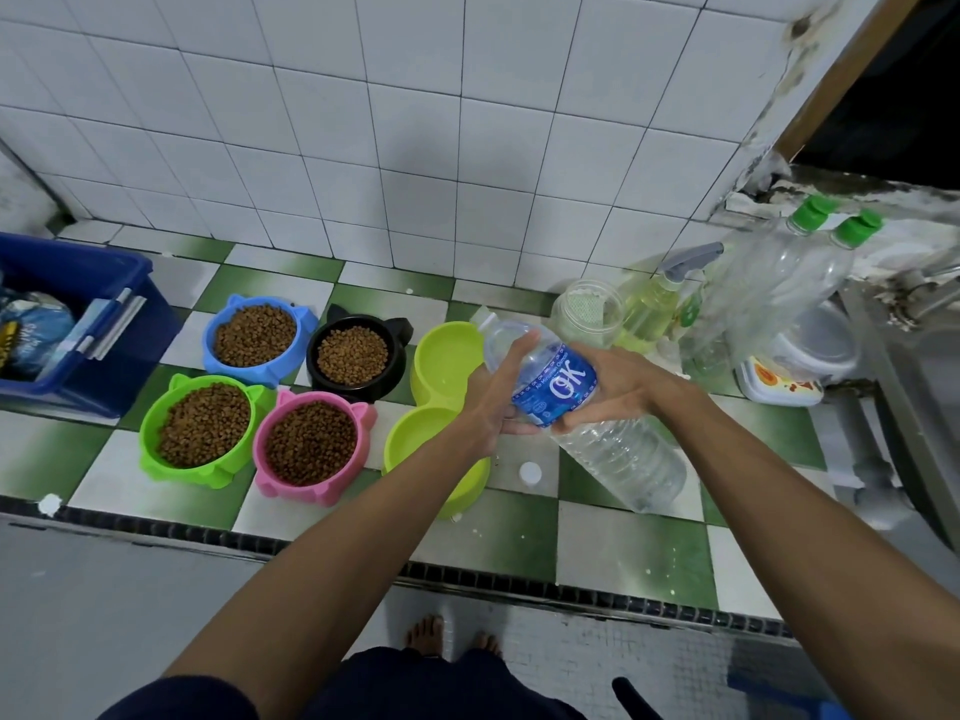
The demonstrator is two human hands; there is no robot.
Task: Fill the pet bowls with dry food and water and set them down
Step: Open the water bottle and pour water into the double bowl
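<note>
While both hands, left point(485, 402) and right point(618, 389), grip a tilted bottle point(556, 392), its open mouth points over the double bowl point(441, 402). Four kibble-filled bowls point(283, 392) sit left on the bench point(623, 543).

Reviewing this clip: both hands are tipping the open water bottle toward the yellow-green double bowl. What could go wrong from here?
1. The water bottle is big and mostly full; tilted steeply, it may gush past the double bowl onto the tiled counter.
2. Splash could wet the kibble in the pink bowl beside it.
3. The loose white cap lies near the bottle's base and could get knocked off.
</note>
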